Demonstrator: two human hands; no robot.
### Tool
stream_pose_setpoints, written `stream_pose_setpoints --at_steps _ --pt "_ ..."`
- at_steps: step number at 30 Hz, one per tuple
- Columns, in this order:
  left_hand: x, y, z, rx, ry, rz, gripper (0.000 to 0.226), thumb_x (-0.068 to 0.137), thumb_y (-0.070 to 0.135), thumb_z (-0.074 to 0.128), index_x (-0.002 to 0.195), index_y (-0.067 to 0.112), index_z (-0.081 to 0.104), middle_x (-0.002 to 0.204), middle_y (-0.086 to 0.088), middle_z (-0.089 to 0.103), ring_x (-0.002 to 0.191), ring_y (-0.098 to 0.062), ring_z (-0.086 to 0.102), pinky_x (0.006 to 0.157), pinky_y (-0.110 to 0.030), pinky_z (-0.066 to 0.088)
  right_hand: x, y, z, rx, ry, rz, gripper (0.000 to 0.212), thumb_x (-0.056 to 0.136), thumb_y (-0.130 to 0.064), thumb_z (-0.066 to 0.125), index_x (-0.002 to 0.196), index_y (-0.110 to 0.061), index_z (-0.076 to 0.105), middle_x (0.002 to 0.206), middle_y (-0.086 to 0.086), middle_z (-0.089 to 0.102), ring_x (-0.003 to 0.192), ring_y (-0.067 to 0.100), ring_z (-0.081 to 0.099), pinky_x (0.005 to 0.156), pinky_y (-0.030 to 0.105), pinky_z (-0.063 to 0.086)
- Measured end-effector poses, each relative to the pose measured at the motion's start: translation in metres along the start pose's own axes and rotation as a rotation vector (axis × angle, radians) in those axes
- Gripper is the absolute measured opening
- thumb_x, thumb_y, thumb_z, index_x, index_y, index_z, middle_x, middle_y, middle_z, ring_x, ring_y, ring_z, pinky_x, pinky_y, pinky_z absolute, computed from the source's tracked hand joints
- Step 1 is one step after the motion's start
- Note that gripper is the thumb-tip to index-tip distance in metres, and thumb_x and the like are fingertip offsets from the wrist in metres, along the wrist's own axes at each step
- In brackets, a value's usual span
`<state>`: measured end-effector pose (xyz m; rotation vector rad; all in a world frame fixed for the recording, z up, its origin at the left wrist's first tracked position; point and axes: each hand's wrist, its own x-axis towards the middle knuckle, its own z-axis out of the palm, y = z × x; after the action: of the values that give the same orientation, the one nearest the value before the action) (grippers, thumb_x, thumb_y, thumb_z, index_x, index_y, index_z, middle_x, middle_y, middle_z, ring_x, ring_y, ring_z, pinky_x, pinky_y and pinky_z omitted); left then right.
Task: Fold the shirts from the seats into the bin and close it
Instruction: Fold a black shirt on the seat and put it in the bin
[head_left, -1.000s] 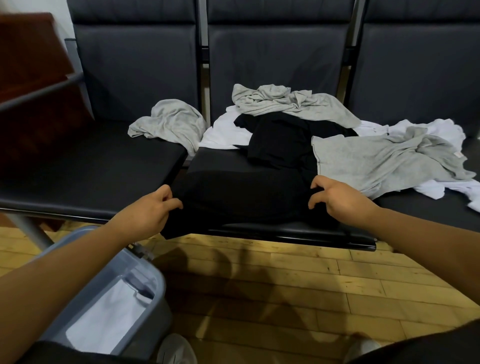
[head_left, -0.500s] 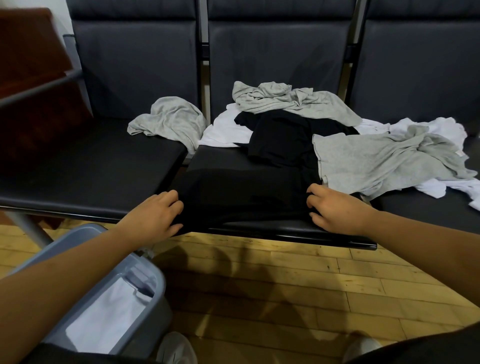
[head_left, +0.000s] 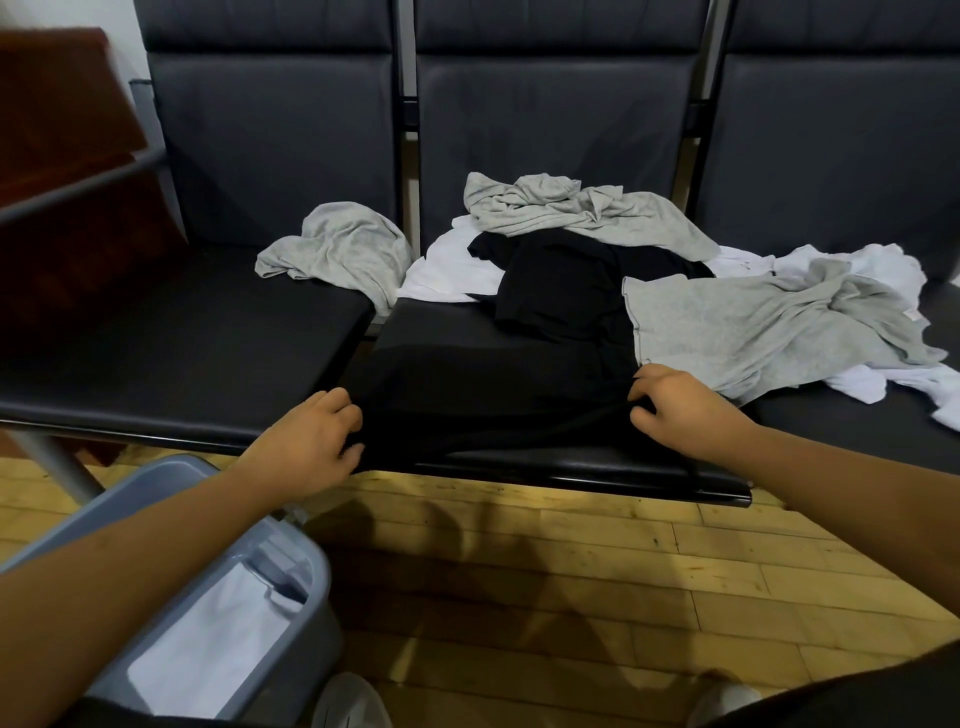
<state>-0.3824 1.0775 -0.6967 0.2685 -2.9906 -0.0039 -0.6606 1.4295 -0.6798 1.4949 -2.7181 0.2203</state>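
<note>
Hands well apart: the left hand (head_left: 306, 447) grips the left edge of a black shirt (head_left: 483, 395) and the right hand (head_left: 680, 410) pinches its right edge, fingers curled into the cloth. The shirt lies spread flat on the front of the middle seat (head_left: 571, 466). On the floor at far left, an open bin (head_left: 318, 571) holds white cloth (head_left: 208, 639). A crumpled grey shirt (head_left: 343, 249) sits on the left seat (head_left: 182, 332). Further right lies a heap of shirts (head_left: 753, 327), white, black and grey.

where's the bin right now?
Head view, lower left: the grey bin stands open on the wooden floor, in front of the left seat and partly under the left forearm.
</note>
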Motion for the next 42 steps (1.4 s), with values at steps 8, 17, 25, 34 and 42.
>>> stream_pose_setpoints --at_steps 8,17,25,34,42 --pt "0.007 0.042 0.012 0.318 0.021 0.030 0.062 0.078 0.062 0.072 0.106 0.008 0.058 0.103 -0.008 0.051 0.091 -0.022 0.051 0.082 -0.035 0.053 -0.004 -0.007 0.006 -0.061 -0.076 -0.078 0.014 0.094 -0.017 0.058 0.105 -0.010 0.064 0.112 0.001 0.049 0.087 0.018 0.054 0.077 0.026 0.044" --pt "0.006 0.013 -0.013 0.150 0.054 -0.062 0.005 0.084 0.012 0.068 0.084 0.007 0.066 0.092 -0.009 0.056 0.083 -0.031 0.061 0.066 -0.041 0.052 -0.001 0.015 -0.003 0.042 0.059 0.081 0.025 0.094 -0.004 0.055 0.114 0.000 0.069 0.115 0.011 0.061 0.102 0.026 0.060 0.090 0.029 0.046" --pt "0.025 -0.022 -0.091 -0.336 0.157 -0.266 0.026 0.090 0.002 0.064 0.106 0.021 0.072 0.103 -0.001 0.063 0.096 -0.021 0.062 0.086 -0.031 0.045 0.022 0.008 -0.059 0.393 0.305 0.283 0.011 0.091 -0.007 0.067 0.098 -0.005 0.075 0.099 0.007 0.069 0.093 0.021 0.063 0.078 0.016 0.043" --pt "0.045 -0.045 -0.195 -0.496 -0.082 -0.392 0.020 0.073 0.039 0.081 0.087 0.024 0.080 0.078 0.005 0.077 0.082 -0.017 0.072 0.081 -0.028 0.054 0.045 0.007 -0.149 0.658 0.246 0.407 0.019 0.079 -0.017 0.083 0.084 -0.001 0.075 0.081 0.011 0.069 0.071 0.017 0.061 0.061 0.023 0.045" --pt "0.056 -0.056 -0.201 -0.465 0.033 -0.456 0.016 0.080 0.030 0.082 0.094 0.022 0.079 0.081 -0.002 0.076 0.084 -0.021 0.070 0.080 -0.034 0.054 0.062 0.010 -0.163 0.565 0.110 0.429 0.018 0.084 -0.013 0.078 0.087 0.004 0.074 0.076 0.015 0.066 0.066 0.024 0.057 0.058 0.030 0.045"
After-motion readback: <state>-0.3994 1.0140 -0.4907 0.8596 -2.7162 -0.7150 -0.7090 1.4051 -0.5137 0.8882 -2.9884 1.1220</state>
